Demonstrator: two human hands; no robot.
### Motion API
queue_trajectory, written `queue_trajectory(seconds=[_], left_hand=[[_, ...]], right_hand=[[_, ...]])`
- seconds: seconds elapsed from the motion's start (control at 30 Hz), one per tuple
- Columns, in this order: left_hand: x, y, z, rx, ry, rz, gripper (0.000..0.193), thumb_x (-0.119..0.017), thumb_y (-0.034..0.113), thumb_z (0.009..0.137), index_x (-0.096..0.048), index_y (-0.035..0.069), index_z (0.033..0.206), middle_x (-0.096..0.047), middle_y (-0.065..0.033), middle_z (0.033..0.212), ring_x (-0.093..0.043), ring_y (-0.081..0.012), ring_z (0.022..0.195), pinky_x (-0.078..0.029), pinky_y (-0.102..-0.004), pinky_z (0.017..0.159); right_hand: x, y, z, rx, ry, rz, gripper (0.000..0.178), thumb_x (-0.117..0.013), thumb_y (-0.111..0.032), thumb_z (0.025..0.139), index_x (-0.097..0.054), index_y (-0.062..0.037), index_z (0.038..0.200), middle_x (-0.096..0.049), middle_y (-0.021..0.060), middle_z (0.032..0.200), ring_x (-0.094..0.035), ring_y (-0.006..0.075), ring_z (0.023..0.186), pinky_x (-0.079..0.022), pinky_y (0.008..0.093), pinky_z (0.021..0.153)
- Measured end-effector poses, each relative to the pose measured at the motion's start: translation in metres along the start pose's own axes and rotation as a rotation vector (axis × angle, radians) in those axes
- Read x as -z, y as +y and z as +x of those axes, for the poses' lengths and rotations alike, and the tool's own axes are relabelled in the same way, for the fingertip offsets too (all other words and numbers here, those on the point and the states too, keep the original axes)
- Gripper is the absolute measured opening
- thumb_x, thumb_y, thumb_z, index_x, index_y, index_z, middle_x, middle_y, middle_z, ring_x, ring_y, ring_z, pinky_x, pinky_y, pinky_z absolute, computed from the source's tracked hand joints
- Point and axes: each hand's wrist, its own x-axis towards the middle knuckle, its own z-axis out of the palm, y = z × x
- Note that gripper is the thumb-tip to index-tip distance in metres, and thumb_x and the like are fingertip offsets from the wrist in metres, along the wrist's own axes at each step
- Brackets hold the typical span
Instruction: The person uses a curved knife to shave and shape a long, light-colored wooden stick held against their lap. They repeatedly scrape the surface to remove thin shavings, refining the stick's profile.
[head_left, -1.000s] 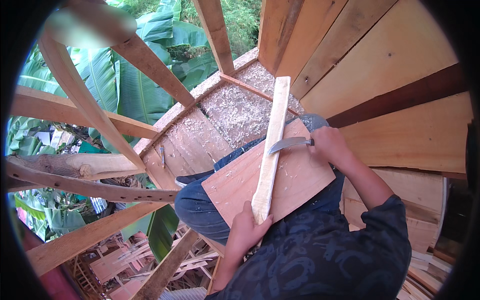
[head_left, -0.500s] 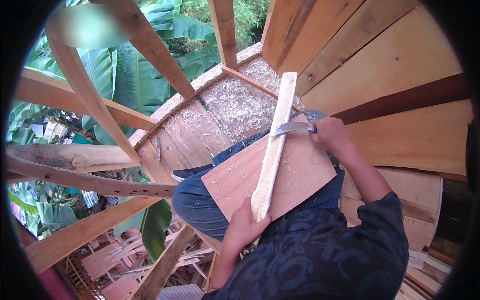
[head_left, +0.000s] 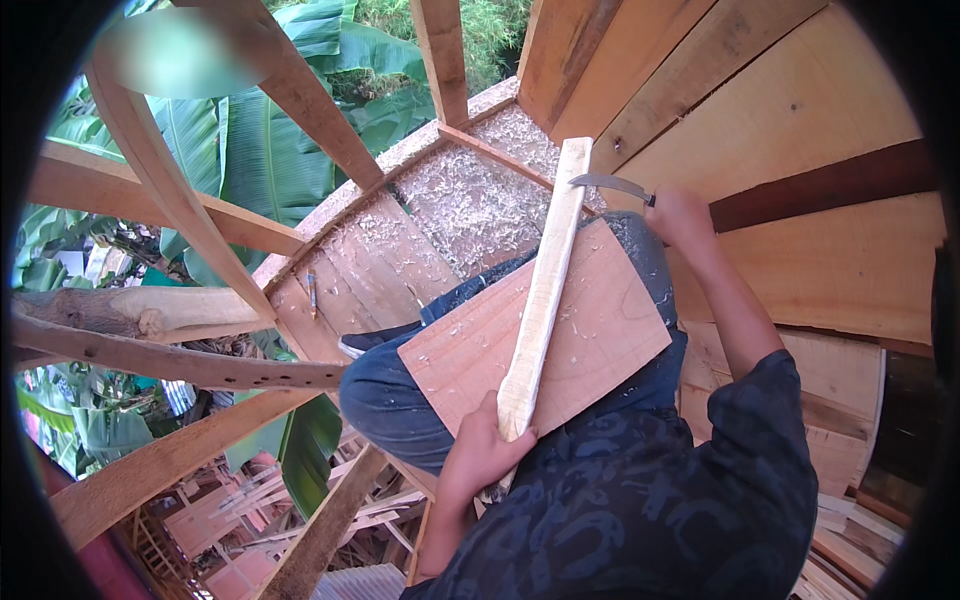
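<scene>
My left hand (head_left: 482, 447) grips the near end of a long pale wooden piece (head_left: 545, 285), its thumb across the narrowed part. The piece slants away from me, its far end raised past a flat board (head_left: 610, 310) that rests over my lap. In my right hand (head_left: 683, 214) is the dark handle of a knife with a curved blade (head_left: 612, 183). The blade lies across the wooden piece near its far end. Small shavings are scattered on the board.
Wood shavings (head_left: 480, 195) cover the plank floor ahead. A pen-like stick (head_left: 312, 295) lies on the planks at left. Slanting timber beams (head_left: 320, 115) stand along the open left side, with banana leaves (head_left: 265, 150) beyond. A plank wall (head_left: 790, 110) rises at right.
My right hand has moved the knife away from me, toward the far end of the wooden piece. The left hand keeps its hold in nearly the same place.
</scene>
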Motion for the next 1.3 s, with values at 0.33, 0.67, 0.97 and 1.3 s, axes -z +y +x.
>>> queue_trajectory(seconds=[0.33, 0.67, 0.97, 1.3], left_hand=[[0.001, 0.002, 0.007, 0.0, -0.015, 0.029, 0.058, -0.071, 0.025, 0.074, -0.051, -0.007, 0.118, -0.065, -0.0292, 0.088, -0.068, -0.0389, 0.086, -0.051, -0.0408, 0.078], [-0.002, 0.006, 0.01, -0.027, 0.032, 0.011, 0.056, -0.07, 0.024, 0.073, -0.053, -0.007, 0.116, -0.066, -0.0263, 0.089, -0.068, -0.0347, 0.085, -0.051, -0.0393, 0.078], [-0.007, 0.001, 0.006, -0.063, 0.074, 0.027, 0.057, -0.07, 0.023, 0.073, -0.053, -0.006, 0.119, -0.067, -0.0251, 0.095, -0.067, -0.0333, 0.092, -0.05, -0.0383, 0.084], [-0.005, 0.0, 0.007, -0.026, 0.023, 0.003, 0.058, -0.07, 0.022, 0.074, -0.052, -0.005, 0.122, -0.066, -0.0235, 0.096, -0.066, -0.03, 0.09, -0.05, -0.0373, 0.083]], right_hand=[[-0.009, -0.037, -0.08, 0.332, -0.151, 0.017, 0.024, -0.067, -0.023, 0.075, -0.069, 0.0001, 0.073, -0.066, 0.0223, 0.074, -0.068, 0.0372, 0.073, -0.055, 0.0455, 0.067], [-0.014, -0.034, -0.033, 0.326, -0.018, -0.041, 0.024, -0.067, -0.025, 0.075, -0.067, -0.0014, 0.071, -0.068, 0.0205, 0.077, -0.068, 0.0365, 0.073, -0.055, 0.0446, 0.067], [0.013, -0.015, 0.006, 0.153, 0.095, 0.085, 0.023, -0.063, -0.022, 0.077, -0.068, 0.0001, 0.075, -0.067, 0.0226, 0.079, -0.068, 0.0386, 0.076, -0.055, 0.0473, 0.071], [-0.004, -0.037, -0.072, 0.379, -0.12, 0.05, 0.021, -0.064, -0.019, 0.074, -0.067, 0.001, 0.07, -0.067, 0.0215, 0.074, -0.068, 0.0363, 0.07, -0.055, 0.0443, 0.067]])
